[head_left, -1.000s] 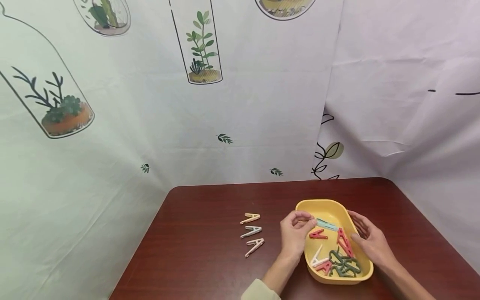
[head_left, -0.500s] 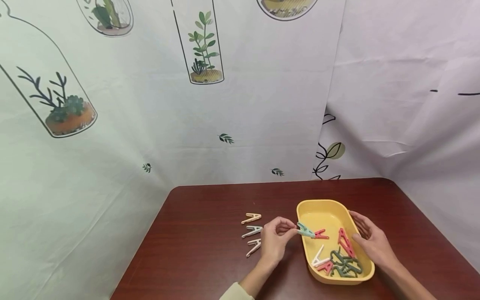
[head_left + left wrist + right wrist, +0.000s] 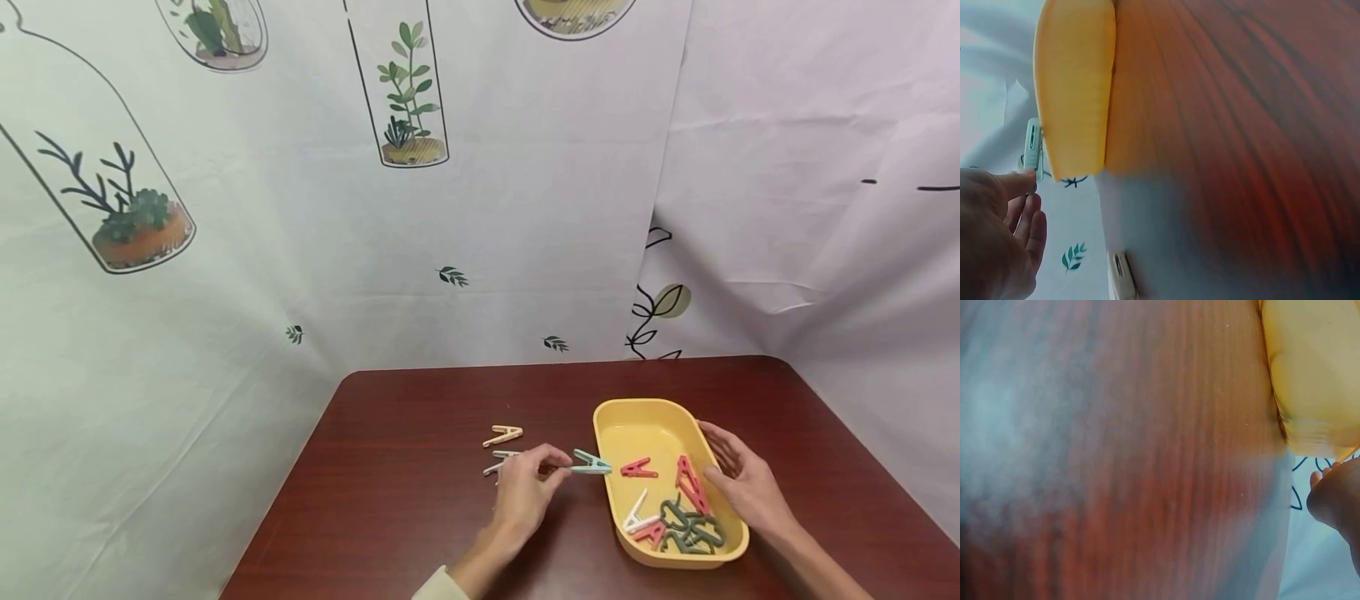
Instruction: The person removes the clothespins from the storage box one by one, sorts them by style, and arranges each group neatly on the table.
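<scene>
Between thumb and fingertips, my left hand (image 3: 525,492) pinches one handle of a light teal clothespin (image 3: 591,463). The clothespin is just off the left rim of a yellow plastic basket (image 3: 633,417); in the left wrist view the teal clothespin (image 3: 1032,147) appears beside the basket wall (image 3: 1079,94). My right hand (image 3: 746,483) holds the basket's right side, thumb at the rim and fingers along the outer wall. Inside the basket lie a small red clothespin (image 3: 638,468), a larger red one (image 3: 692,485), a white one (image 3: 639,518), a pink one (image 3: 651,535) and several dark green ones (image 3: 690,529).
On the dark red table (image 3: 405,467), left of the basket, lie a cream clothespin (image 3: 502,435) and a pale grey one (image 3: 498,463), the latter partly hidden by my left hand. A printed white cloth (image 3: 525,250) hangs behind the table.
My left hand has carried the teal clothespin leftward out of the basket, past its left rim. It now covers most of the loose clothespins it approached. The right hand stays at the basket.
</scene>
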Demonstrator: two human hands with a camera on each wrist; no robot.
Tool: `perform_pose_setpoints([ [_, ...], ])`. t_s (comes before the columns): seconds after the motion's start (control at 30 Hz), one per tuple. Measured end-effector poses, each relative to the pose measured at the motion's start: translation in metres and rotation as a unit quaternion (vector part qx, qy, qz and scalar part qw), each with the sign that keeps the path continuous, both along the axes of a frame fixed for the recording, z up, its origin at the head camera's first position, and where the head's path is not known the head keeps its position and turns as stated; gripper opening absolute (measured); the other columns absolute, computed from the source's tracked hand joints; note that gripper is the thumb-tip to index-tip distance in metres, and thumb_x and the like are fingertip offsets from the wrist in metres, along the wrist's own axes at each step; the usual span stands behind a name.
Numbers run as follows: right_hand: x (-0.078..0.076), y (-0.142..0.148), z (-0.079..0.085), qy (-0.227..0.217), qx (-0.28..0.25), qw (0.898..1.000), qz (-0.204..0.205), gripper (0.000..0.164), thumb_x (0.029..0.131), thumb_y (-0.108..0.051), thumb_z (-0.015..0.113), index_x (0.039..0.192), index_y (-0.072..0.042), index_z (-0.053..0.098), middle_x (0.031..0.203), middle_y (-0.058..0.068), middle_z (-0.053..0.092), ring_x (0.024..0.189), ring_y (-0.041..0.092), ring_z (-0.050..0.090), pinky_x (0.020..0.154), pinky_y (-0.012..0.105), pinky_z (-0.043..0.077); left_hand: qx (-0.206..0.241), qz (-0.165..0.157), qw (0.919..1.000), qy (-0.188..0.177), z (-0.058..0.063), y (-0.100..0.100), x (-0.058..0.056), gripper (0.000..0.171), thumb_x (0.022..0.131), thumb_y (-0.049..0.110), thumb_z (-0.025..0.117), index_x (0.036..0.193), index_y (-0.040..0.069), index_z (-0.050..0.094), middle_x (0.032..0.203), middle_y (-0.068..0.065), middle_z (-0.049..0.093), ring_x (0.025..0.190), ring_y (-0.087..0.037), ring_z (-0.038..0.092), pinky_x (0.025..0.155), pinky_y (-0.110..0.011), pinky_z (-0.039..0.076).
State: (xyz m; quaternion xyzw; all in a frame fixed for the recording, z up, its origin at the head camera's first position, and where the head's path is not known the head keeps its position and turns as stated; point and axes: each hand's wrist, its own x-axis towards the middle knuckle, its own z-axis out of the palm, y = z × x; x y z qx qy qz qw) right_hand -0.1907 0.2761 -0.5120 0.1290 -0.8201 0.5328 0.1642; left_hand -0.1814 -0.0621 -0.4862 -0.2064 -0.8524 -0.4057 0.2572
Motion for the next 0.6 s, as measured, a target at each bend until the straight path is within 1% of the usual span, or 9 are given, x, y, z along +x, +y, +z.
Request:
perform_pose_setpoints([
  [0.13,0.0,0.0,0.0,0.001,-0.001,1.0,0.002,0.061,0.095,0.014,0.064,0.152,0.011,0.044,0.15,0.035,0.051,0.124,-0.022,0.044,0.097,0.003,0.04,0.005,0.012,0.9999,-0.006,0.003,-0.019,0.004,0.018,0.079,0.01,0.093,0.089,0.02,0.08,0.085,0.013,0.079,0.076,0.005,0.07,0.067,-0.026,0.059],
  [0.3,0.0,0.0,0.001,0.0,0.0,1.0,0.003,0.061,0.095,0.014,0.064,0.152,0.01,0.045,0.149,0.036,0.051,0.124,-0.022,0.044,0.097,0.003,0.04,0.003,0.035,0.9992,-0.019,0.004,-0.041,0.011,0.019,0.078,0.011,0.093,0.088,0.022,0.08,0.084,0.016,0.078,0.075,0.005,0.07,0.066,-0.022,0.057],
  [0.37,0.001,0.001,0.0,0.001,0.002,1.0,0.002,0.061,0.095,0.014,0.064,0.152,0.01,0.045,0.149,0.037,0.05,0.124,-0.022,0.044,0.097,0.003,0.04,0.001,0.042,0.9988,-0.026,0.003,-0.048,0.016,0.02,0.078,0.011,0.093,0.087,0.022,0.08,0.084,0.017,0.078,0.075,0.006,0.069,0.067,-0.021,0.056],
  [0.43,0.001,0.0,0.0,0.003,0.003,1.0,0.002,0.061,0.095,0.015,0.064,0.152,0.011,0.045,0.149,0.036,0.051,0.124,-0.022,0.044,0.097,0.003,0.039,-0.009,0.05,0.9983,-0.028,0.002,-0.053,0.022,0.021,0.078,0.011,0.094,0.087,0.024,0.08,0.084,0.018,0.078,0.074,0.008,0.069,0.067,-0.022,0.056],
  [0.5,0.001,0.0,0.0,0.005,0.002,1.0,0.002,0.06,0.094,0.015,0.064,0.151,0.011,0.045,0.149,0.032,0.053,0.124,-0.022,0.044,0.097,0.003,0.04,-0.022,0.059,0.9977,-0.024,-0.001,-0.058,0.028,0.022,0.077,0.011,0.094,0.086,0.025,0.08,0.083,0.02,0.077,0.073,0.008,0.068,0.067,-0.025,0.056],
  [0.6,0.001,0.0,0.0,0.006,0.0,1.0,0.002,0.06,0.094,0.016,0.063,0.151,0.012,0.045,0.149,0.029,0.054,0.124,-0.022,0.044,0.097,0.003,0.04,-0.041,0.073,0.9964,-0.009,-0.005,-0.065,0.036,0.025,0.075,0.011,0.095,0.084,0.027,0.079,0.081,0.021,0.076,0.073,0.008,0.068,0.066,-0.028,0.056],
])
